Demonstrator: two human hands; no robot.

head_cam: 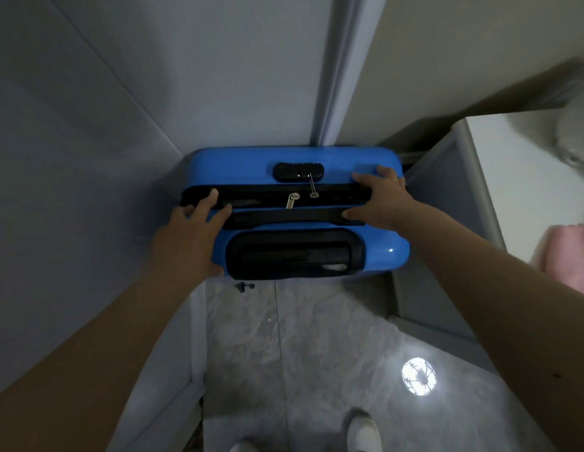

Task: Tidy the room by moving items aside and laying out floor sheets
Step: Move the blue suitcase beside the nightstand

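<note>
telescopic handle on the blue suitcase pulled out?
No. The telescopic handle sits retracted in its black recess on top of the blue suitcase, with the left hand and right hand on top.

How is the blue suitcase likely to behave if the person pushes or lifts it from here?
The suitcase has a glossy hard shell, so it probably stays stiff but may feel slippery under the left hand and right hand. It stands upright on a smooth tiled floor, so it may slide easily. Weight cannot be judged.
</note>
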